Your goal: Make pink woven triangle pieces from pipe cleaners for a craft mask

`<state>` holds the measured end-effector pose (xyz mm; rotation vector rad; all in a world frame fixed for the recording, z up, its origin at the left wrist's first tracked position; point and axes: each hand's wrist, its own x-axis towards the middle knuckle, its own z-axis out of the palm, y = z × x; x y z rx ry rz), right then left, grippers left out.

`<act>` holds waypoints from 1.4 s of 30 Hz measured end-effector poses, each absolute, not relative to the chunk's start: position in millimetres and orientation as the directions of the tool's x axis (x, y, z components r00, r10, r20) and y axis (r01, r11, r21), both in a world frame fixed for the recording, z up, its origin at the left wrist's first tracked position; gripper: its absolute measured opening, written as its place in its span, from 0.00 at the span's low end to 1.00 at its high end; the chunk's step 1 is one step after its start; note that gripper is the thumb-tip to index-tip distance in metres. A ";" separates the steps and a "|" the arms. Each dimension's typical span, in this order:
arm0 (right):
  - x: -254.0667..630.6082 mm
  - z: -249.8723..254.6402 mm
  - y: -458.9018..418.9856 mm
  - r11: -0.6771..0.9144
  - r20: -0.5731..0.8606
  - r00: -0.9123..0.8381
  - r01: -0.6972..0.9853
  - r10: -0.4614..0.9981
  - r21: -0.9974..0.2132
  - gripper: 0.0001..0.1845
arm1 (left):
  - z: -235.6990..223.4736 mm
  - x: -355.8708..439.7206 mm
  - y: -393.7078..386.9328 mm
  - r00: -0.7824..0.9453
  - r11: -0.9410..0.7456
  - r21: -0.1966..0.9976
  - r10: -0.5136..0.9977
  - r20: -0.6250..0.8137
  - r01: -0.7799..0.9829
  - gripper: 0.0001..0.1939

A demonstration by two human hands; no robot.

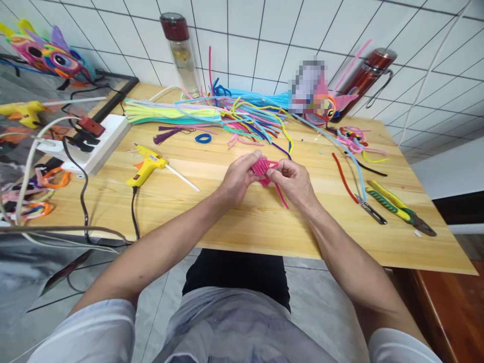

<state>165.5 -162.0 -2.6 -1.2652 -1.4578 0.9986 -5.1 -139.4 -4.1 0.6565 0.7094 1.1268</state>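
Both my hands meet over the middle of the wooden table (pixel 242 227). My left hand (pixel 237 177) and my right hand (pixel 292 180) are closed on a small folded piece of pink pipe cleaner (pixel 262 168). A loose pink end trails down from it toward the table's front. Fingers of both hands pinch the piece from either side.
A yellow glue gun (pixel 147 169) lies left, near a white power strip (pixel 88 146). A heap of coloured pipe cleaners (pixel 227 113) lies at the back with two bottles (pixel 181 50). Pliers (pixel 401 206), a cutter (pixel 372 210) and a red pipe cleaner (pixel 342 176) lie right.
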 end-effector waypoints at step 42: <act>167.7 -2.9 -159.4 0.000 -0.008 -0.093 0.086 0.996 -0.996 0.19 | -14.6 1.8 -137.9 0.217 0.309 0.752 0.951 -0.222 -0.582 0.13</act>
